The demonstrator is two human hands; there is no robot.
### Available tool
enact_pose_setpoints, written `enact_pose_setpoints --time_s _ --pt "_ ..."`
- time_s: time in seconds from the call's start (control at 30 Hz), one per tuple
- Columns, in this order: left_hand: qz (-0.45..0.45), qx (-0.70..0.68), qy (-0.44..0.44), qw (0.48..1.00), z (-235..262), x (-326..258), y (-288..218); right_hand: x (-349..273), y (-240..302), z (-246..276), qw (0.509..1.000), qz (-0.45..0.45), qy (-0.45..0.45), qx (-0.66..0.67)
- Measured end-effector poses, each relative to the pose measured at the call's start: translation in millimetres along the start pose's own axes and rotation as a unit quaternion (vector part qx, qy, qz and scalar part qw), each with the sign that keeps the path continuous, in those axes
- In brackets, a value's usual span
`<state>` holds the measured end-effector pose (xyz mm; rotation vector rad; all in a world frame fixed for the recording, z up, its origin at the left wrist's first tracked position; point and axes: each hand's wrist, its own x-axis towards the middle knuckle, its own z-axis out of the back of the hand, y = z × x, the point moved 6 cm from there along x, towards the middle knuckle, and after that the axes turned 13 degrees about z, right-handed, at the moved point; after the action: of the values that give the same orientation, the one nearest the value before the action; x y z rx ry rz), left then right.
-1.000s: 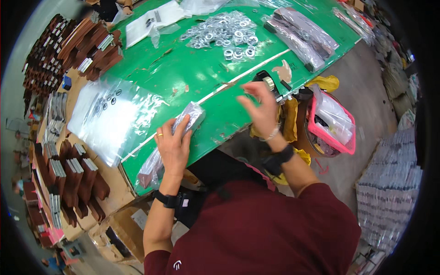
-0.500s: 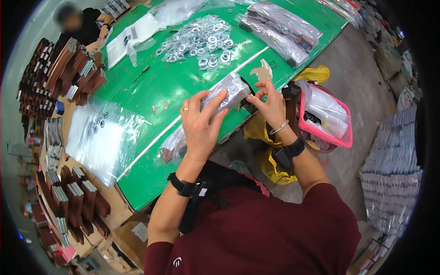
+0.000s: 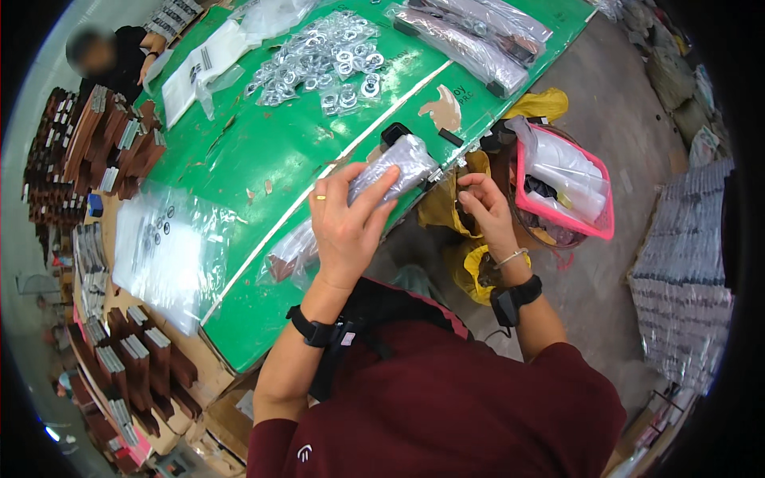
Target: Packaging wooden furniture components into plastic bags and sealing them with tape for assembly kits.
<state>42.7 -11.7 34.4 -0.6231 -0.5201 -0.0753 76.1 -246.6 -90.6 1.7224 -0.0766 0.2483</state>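
A long bundle wrapped in clear plastic (image 3: 410,163) lies slantwise near the table's right edge. My left hand (image 3: 351,219) rests over it, thumb and fingers spread on its wrapped surface and pressing it from above. Apart from the bundle, my right hand (image 3: 488,203) hangs just beyond the table edge. Its fingers are curled together in a pinch, and whatever is between them is too small to make out. A black object (image 3: 395,132) sits against the bundle's far end. Close by, a small black strip (image 3: 451,138) lies on the green table (image 3: 295,151).
Small bags of metal rings (image 3: 319,64) are heaped farther back, near wrapped brown bars (image 3: 470,48). Clear plastic bags (image 3: 163,247) lie left. Brown pieces (image 3: 135,350) are stacked lower left. A pink basket (image 3: 607,191) stands right of the table. Another person (image 3: 123,60) is at the far left.
My right hand has left the bundle's end and moved down and right, past the table edge. My left hand stays on the bundle. The black object and strip now show more plainly.
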Motion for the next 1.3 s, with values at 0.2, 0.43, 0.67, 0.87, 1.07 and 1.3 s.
enact_pose_setpoints --time_s 0.2,0.43,0.67,0.87,1.07,1.3 --pt "-0.04 0.031 0.021 0.999 -11 -9 -8 9 -37 -12 0.999 -0.003 -0.04 -0.003" --pt "-0.039 0.034 -0.004 0.999 8 -18 4 13 -31 -15 0.917 0.058 0.027 -0.394" --pt "-0.068 0.232 -0.019 0.97 29 -67 47 1 27 -101 0.996 0.009 0.064 0.057" --pt "-0.069 0.268 -0.057 0.959 16 -93 41 9 53 -157 0.959 0.093 0.121 -0.238" --pt "-0.071 0.259 -0.068 0.961 12 -99 36 5 57 -159 0.92 0.102 0.128 -0.356" --pt "-0.071 0.255 -0.039 0.964 12 -94 35 7 62 -158 0.894 0.094 0.147 -0.412"
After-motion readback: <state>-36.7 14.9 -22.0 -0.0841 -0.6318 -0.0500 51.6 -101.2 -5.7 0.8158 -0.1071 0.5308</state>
